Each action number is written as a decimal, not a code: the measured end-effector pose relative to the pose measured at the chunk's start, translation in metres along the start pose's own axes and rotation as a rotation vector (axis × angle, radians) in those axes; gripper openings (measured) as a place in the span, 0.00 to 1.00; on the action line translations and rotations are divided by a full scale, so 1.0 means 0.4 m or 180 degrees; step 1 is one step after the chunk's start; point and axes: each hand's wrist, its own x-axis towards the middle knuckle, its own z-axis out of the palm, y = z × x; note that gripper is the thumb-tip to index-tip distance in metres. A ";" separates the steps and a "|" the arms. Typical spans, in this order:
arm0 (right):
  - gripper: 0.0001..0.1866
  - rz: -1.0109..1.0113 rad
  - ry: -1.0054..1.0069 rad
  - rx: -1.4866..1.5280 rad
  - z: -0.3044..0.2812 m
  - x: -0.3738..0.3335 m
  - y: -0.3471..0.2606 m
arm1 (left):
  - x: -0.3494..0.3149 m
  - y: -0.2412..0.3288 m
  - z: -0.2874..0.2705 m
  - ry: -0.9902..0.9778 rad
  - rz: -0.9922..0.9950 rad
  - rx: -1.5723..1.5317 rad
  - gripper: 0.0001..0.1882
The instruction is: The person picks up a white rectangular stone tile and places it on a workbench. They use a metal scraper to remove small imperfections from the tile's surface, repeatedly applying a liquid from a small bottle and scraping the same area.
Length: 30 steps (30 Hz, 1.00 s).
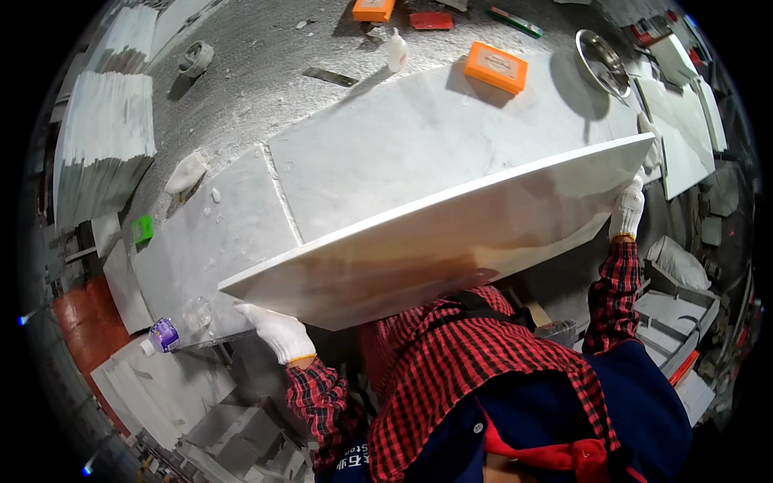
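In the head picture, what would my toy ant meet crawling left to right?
Bright green block, off-white ring-shaped roll, white-gloved left hand, white plastic bottle, wholly visible orange rectangular box, white-gloved right hand.

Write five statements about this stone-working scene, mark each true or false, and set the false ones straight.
1. The left hand is at the slab near its left end. True.
2. The right hand is bare. False: it is gloved in white.
3. An orange box lies between the small white bottle and the metal bowl. True.
4. The slab lies flat on the floor. False: it is held up at a tilt.
5. The purple-labelled bottle is at the picture's upper right. False: it is at the lower left.
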 end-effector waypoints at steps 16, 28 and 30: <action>0.28 -0.0240 0.1135 -0.1233 0.058 -0.054 -0.026 | 0.038 -0.107 0.087 0.0368 0.1865 0.0414 0.27; 0.27 0.0728 0.0758 0.0916 0.111 -0.261 -0.067 | 0.046 -0.080 0.132 0.0544 0.2306 0.0782 0.26; 0.26 0.1512 0.0723 0.1182 0.092 -0.265 -0.117 | 0.039 -0.054 0.110 0.0306 0.2090 0.1188 0.27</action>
